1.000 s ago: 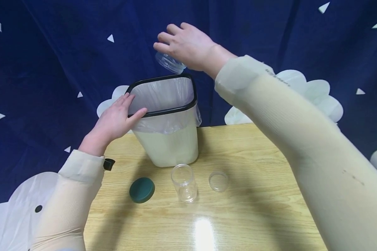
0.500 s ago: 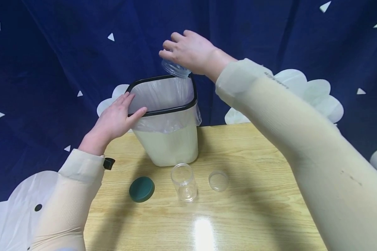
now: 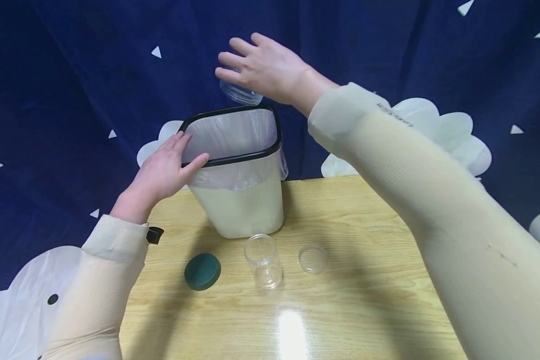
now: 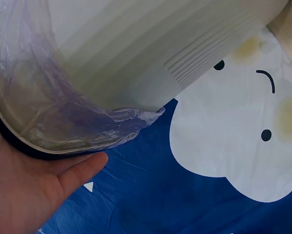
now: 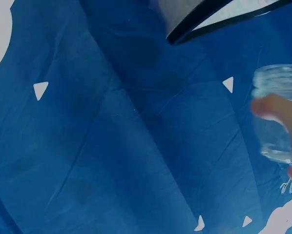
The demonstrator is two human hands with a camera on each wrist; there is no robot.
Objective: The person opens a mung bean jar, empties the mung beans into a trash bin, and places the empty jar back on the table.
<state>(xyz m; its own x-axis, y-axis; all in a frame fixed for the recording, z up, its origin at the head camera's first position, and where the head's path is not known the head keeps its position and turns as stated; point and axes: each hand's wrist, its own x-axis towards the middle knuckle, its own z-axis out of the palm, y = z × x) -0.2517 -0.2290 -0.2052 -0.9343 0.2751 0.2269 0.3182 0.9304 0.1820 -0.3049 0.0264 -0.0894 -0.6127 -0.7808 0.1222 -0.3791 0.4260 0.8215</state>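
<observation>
My right hand (image 3: 266,67) is raised behind the back rim of a cream trash can (image 3: 238,207), gripping a clear jar (image 3: 240,93). The jar's threaded mouth points down toward the can; the hand hides most of its body. In the right wrist view, the thumb lies against the side of the clear jar (image 5: 270,139). My left hand (image 3: 162,167) rests against the left corner of the can's black rim, fingers extended and thumb spread. A thin plastic liner (image 3: 227,132) hangs over the rim. I see nothing inside the visible upper part of the can.
In front of the can, on the wooden table (image 3: 369,300), stand a clear cylindrical container (image 3: 264,262), a dark green lid (image 3: 202,271) to its left and a clear round lid (image 3: 312,259) to its right. A dark blue curtain (image 3: 342,45) with white clouds hangs behind.
The right hand dipped with the jar toward the can's rim, then rose back up and to the left. Its fingers look more spread. My left hand stays on the rim.
</observation>
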